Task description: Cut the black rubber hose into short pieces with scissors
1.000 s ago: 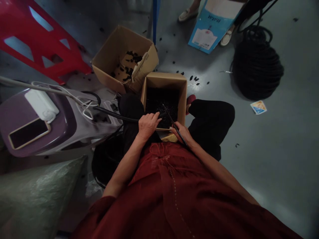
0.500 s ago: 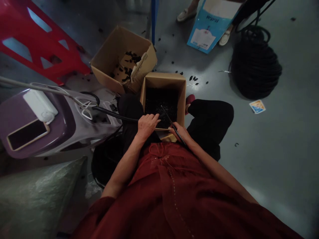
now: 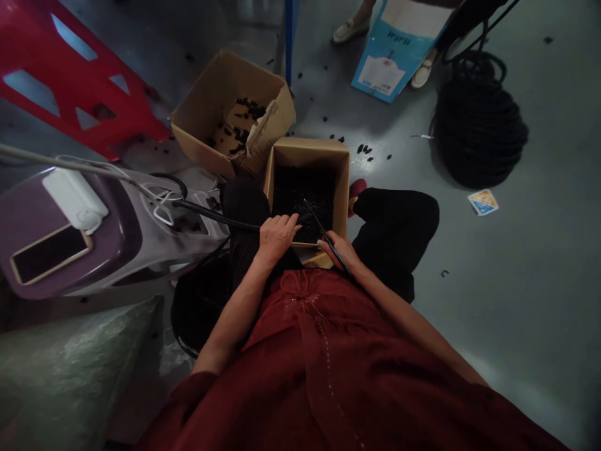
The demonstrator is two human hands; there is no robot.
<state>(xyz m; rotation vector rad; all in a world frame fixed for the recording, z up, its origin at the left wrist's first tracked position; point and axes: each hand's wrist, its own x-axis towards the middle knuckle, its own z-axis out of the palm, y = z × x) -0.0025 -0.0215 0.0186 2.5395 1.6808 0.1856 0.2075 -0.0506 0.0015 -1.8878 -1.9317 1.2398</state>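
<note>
My left hand (image 3: 277, 237) is closed around a black cord (image 3: 220, 217), which comes in from the left across my knee. The cord's end near the fingertips is hard to make out against the dark box contents. My right hand (image 3: 342, 249) grips a long, dark, pointed tool that looks like scissors (image 3: 313, 213). Its tip points up and left over the open cardboard box (image 3: 310, 145) between my knees. Many small black pieces (image 3: 303, 185) fill the bottom of that box. Both hands are at the box's near edge, a short gap apart.
Another cardboard box (image 3: 201, 113) holds scattered black pieces. A purple-grey stool (image 3: 126, 250) bears a phone (image 3: 51, 254) and a white device (image 3: 75, 197). A red stool (image 3: 94, 81) lies at upper left. A cord coil (image 3: 479, 125) sits right, near a blue carton (image 3: 380, 69) and a person's shoes (image 3: 350, 30).
Hardly anything differs. Both hands, the cord and the tool keep their places over the box; the view has shifted very slightly.
</note>
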